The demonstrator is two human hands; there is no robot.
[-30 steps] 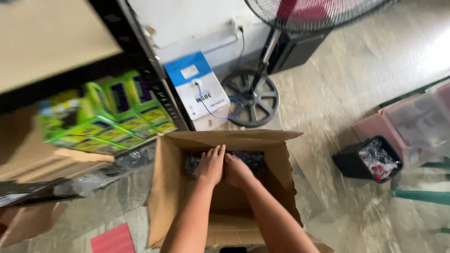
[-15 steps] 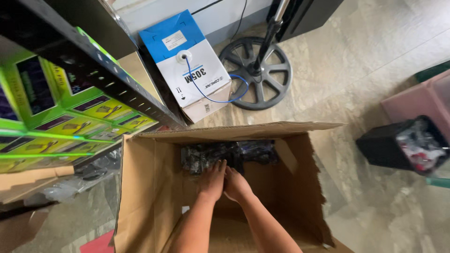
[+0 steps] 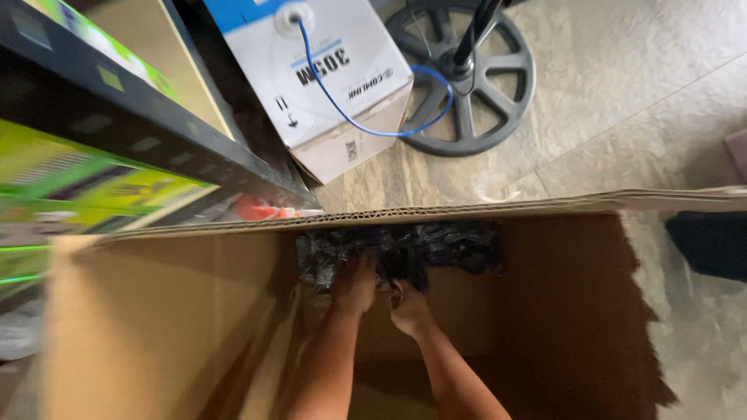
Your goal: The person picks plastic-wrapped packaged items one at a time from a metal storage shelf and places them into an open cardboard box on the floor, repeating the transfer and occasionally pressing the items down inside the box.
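Both my arms reach down into a large open cardboard box (image 3: 156, 327). My left hand (image 3: 356, 285) and my right hand (image 3: 408, 305) sit side by side at the far inner wall, fingers curled into a dark bundle of shiny black plastic-wrapped items (image 3: 436, 245) lying there. Each hand appears to grip part of that bundle, though the fingertips are lost in the shadow. The bottom of the box below my forearms is dim and brown.
A white and blue carton (image 3: 327, 85) with a blue cable coming out stands on the floor beyond the box. A round black fan base (image 3: 475, 85) is behind it. A black shelf (image 3: 117, 132) with green packages (image 3: 78, 194) is at left. A dark bin (image 3: 712, 245) sits right.
The camera has dropped much closer to the box. My hands have gone deeper and reached the black bundle at the far wall, closing on it.
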